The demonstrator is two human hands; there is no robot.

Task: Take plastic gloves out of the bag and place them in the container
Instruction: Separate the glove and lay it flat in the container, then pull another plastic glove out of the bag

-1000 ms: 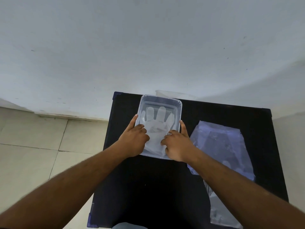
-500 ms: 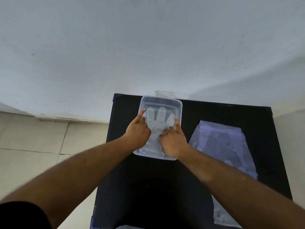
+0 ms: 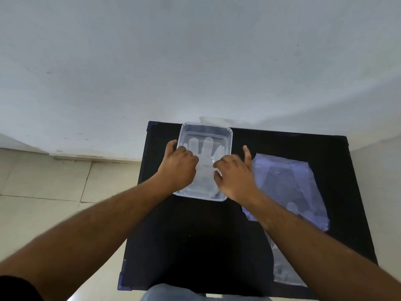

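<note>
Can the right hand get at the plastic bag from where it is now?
Probably yes: the right hand is at the container's right edge, the plastic bag lies flat right beside it, nothing between.

Both bare forearms reach forward, converging. Left hand (image 3: 178,168) palm-down, fingers curled, thumb stretched ahead. Right hand (image 3: 235,174) just beside it, palm-down, fingers curled toward the left hand, thumb raised, nothing visibly gripped.

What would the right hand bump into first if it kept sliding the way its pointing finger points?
Probably nothing on the table. The right hand points away between the container and the bag, across bare black table toward the wall. Depth is unclear.
</note>
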